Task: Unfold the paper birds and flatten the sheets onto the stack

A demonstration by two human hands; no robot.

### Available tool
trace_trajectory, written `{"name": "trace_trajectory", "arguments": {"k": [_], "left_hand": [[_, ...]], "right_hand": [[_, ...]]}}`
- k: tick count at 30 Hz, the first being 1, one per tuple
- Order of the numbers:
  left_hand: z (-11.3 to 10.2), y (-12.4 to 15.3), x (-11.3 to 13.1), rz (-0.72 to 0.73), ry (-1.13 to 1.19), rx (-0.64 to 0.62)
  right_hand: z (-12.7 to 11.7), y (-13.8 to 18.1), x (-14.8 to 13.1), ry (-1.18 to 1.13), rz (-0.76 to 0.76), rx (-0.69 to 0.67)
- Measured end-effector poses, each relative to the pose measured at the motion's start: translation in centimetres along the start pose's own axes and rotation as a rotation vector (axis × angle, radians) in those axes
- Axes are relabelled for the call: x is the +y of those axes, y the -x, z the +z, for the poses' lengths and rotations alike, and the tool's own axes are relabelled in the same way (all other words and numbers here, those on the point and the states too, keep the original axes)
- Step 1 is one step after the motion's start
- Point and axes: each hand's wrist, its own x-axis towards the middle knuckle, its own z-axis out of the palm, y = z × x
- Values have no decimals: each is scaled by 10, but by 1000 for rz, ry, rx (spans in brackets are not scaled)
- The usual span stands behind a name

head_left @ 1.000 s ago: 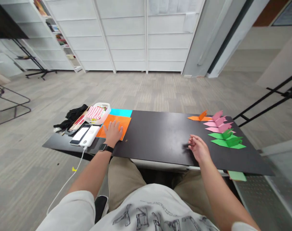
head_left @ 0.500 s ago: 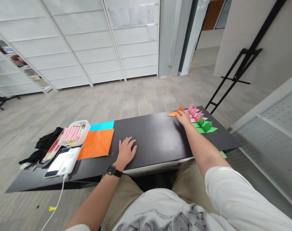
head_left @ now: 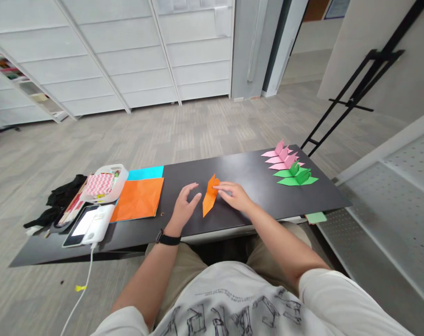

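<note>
An orange folded-paper piece [head_left: 209, 198] with pointed ends is at the middle of the dark table [head_left: 246, 179]. My right hand [head_left: 234, 195] pinches its upper right side between thumb and fingers. To its left, my left hand [head_left: 185, 205] is raised a little with fingers curved and thumb apart, holding nothing and not touching the paper. Pink folded-paper pieces [head_left: 284, 160] and green folded-paper pieces [head_left: 296, 176] of similar shape stand in a row at the table's right end.
On the left lie orange paper sheets [head_left: 138, 199] over blue paper [head_left: 147, 173]. Beyond them are a white basket [head_left: 119, 186], a phone [head_left: 79, 228], a white power bank [head_left: 99, 224] with a cable, and a black cloth [head_left: 64, 192]. A black stand [head_left: 344, 105] rises past the right end.
My right hand has brought the orange folded-paper piece from beside the pink ones leftward to the table's middle. My left hand has lifted off the tabletop and turned toward it.
</note>
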Motion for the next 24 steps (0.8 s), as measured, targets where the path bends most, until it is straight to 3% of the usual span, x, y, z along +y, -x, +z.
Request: {"name": "trace_trajectory", "arguments": {"k": [3, 8, 14, 24], "left_hand": [[-2, 1, 9, -12, 34, -32], [-11, 10, 5, -89, 132, -43], [-20, 21, 6, -236, 335, -25], [-14, 28, 15, -274, 511, -57]], "right_hand": [[18, 13, -28, -69, 6, -37], [27, 17, -52, -95, 0, -74], [31, 13, -52, -76, -24, 100], [37, 2, -50, 168, -289, 122]]}}
